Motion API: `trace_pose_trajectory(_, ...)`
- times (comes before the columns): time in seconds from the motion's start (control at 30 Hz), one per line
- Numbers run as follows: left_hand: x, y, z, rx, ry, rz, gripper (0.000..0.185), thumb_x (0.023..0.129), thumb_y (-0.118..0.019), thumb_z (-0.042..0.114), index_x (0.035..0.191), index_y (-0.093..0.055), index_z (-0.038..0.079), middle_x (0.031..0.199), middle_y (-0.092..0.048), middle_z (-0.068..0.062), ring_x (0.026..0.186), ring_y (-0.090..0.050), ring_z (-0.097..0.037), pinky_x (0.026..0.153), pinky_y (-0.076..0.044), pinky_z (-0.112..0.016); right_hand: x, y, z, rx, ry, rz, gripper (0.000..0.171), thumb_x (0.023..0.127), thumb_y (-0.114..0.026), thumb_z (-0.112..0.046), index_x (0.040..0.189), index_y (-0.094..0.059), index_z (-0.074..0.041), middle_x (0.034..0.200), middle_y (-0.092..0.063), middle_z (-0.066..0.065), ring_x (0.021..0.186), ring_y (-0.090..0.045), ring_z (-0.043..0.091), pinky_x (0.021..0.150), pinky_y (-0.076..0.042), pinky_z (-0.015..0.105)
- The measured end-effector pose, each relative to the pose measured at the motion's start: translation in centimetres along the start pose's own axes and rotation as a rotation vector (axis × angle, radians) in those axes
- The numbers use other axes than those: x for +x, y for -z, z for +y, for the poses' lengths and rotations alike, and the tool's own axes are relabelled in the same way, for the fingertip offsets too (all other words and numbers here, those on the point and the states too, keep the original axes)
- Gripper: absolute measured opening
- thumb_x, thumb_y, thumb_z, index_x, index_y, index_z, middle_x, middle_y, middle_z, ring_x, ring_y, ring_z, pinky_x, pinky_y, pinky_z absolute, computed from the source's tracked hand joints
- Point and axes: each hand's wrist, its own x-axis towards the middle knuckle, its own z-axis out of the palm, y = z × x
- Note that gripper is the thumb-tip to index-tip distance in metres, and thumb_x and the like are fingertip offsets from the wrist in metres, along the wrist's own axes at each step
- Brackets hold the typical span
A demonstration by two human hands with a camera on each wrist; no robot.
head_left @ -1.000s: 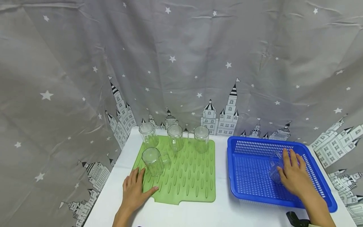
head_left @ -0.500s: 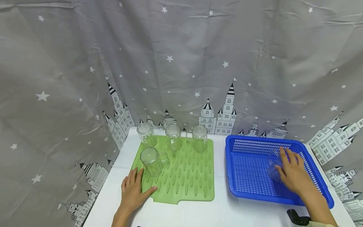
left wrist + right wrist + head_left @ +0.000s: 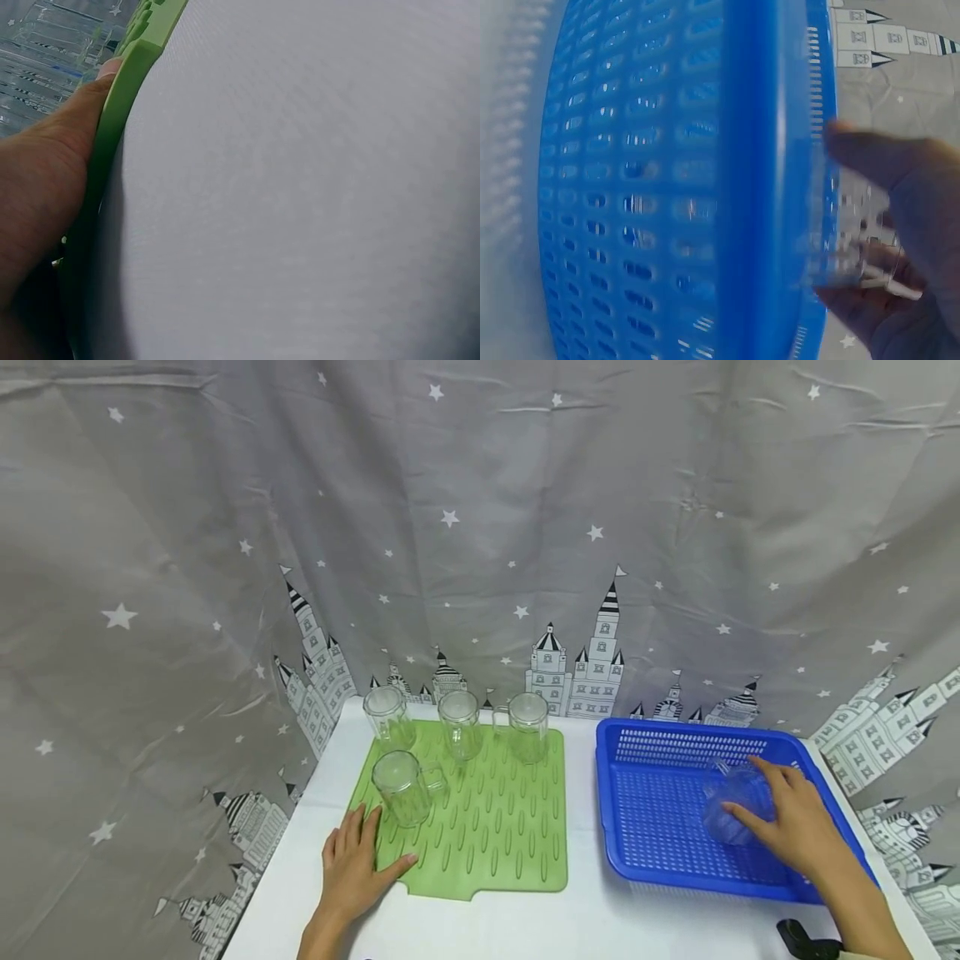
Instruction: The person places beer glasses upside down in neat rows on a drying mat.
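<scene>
In the head view, several clear glass mugs stand upside down on a green drying mat [image 3: 517, 860]: a back-left mug [image 3: 390, 718], a back-middle mug [image 3: 460, 727], a back-right mug [image 3: 528, 728] and a front mug [image 3: 405, 789]. My left hand [image 3: 352, 864] rests on the mat's front-left corner, fingers extended, thumb on the front edge. My right hand [image 3: 798, 818] is inside the blue basket [image 3: 622, 852], thumb and fingers around another glass mug [image 3: 727, 814]. In the right wrist view the basket's wall partly hides that mug, and my right hand [image 3: 907, 232] is blurred.
A white tabletop [image 3: 585, 927] lies under the mat and the basket. Behind it hangs a grey curtain [image 3: 480, 543] printed with stars and castles. A black strap-like object [image 3: 806, 939] shows beside my right forearm.
My right hand has shifted slightly right and turned, its thumb and index finger now spread around the mug. The mug in the basket has turned a little. The left hand stays put.
</scene>
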Motion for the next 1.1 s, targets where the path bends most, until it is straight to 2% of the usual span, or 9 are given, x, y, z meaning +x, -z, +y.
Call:
trace_pose_trajectory(0.2, -0.2, 0.6, 0.1, 0.024, 0.025, -0.019, 0.108, 0.084, -0.082, 0.066, 0.163, -0.04, 0.003, 0.171, -0.029, -0.031, 0.158, -0.023, -0.055, 0.125, -0.015, -0.076, 0.4, 0.7, -0.9, 0.024, 0.064, 0.059, 0.085, 0.086, -0.091, -0.035, 0.151, -0.05, 0.002, 0.139, -0.053, 0.038, 0.123, -0.05, 0.059, 0.095, -0.045, 0.077)
trace_pose_trajectory(0.4, -0.1, 0.7, -0.1, 0.043, 0.044, -0.059, 0.109, 0.087, -0.078, 0.067, 0.165, -0.036, 0.004, 0.173, -0.026, -0.03, 0.161, -0.019, -0.054, 0.127, -0.013, -0.075, 0.9, 2.0, -2.0, 0.047, 0.11, 0.109, 0.087, 0.084, -0.092, -0.035, 0.153, -0.052, 0.0, 0.134, -0.057, 0.034, 0.106, -0.057, 0.047, 0.085, -0.049, 0.069)
trace_pose_trajectory(0.6, -0.2, 0.5, -0.2, 0.025, 0.028, -0.029, 0.109, 0.085, -0.081, 0.066, 0.164, -0.039, 0.004, 0.171, -0.028, -0.031, 0.159, -0.022, -0.054, 0.125, -0.014, -0.075, 1.2, 3.1, -3.0, 0.038, 0.149, 0.15, 0.087, 0.079, -0.096, -0.033, 0.151, -0.056, -0.005, 0.129, -0.063, 0.025, 0.101, -0.061, 0.035, 0.081, -0.048, 0.054)
trace_pose_trajectory(0.7, -0.3, 0.5, -0.2, 0.019, 0.024, -0.025, 0.108, 0.085, -0.081, 0.065, 0.163, -0.04, 0.004, 0.17, -0.03, -0.031, 0.158, -0.023, -0.054, 0.125, -0.015, -0.075, 1.3, 3.6, -3.3, 0.033, 0.14, 0.137, 0.087, 0.08, -0.095, -0.035, 0.153, -0.055, -0.008, 0.128, -0.063, 0.024, 0.103, -0.059, 0.036, 0.083, -0.048, 0.057)
trace_pose_trajectory(0.87, -0.1, 0.6, 0.1, 0.027, 0.035, -0.058, 0.108, 0.087, -0.08, 0.065, 0.165, -0.037, 0.004, 0.172, -0.028, -0.031, 0.16, -0.021, -0.054, 0.126, -0.014, -0.075, 1.4, 4.3, -3.6, 0.03, 0.119, 0.108, 0.088, 0.083, -0.092, -0.039, 0.155, -0.053, -0.009, 0.13, -0.061, 0.025, 0.107, -0.055, 0.041, 0.087, -0.045, 0.064)
trace_pose_trajectory(1.03, -0.1, -0.1, -0.3, 0.018, -0.002, -0.006, 0.107, 0.086, -0.08, 0.066, 0.163, -0.039, 0.003, 0.169, -0.031, -0.033, 0.158, -0.023, -0.055, 0.125, -0.015, -0.076, 1.4, 4.6, -3.6, 0.016, 0.114, 0.092, 0.088, 0.083, -0.092, -0.041, 0.155, -0.052, -0.01, 0.133, -0.06, 0.026, 0.108, -0.056, 0.043, 0.087, -0.046, 0.067)
trace_pose_trajectory(1.1, -0.1, 0.0, -0.1, 0.019, 0.0, -0.005, 0.107, 0.086, -0.08, 0.066, 0.163, -0.039, 0.003, 0.169, -0.031, -0.033, 0.158, -0.024, -0.055, 0.125, -0.015, -0.076, 1.4, 4.6, -3.6, 0.013, 0.108, 0.086, 0.088, 0.083, -0.092, -0.042, 0.156, -0.052, -0.01, 0.135, -0.059, 0.027, 0.109, -0.056, 0.043, 0.087, -0.046, 0.067)
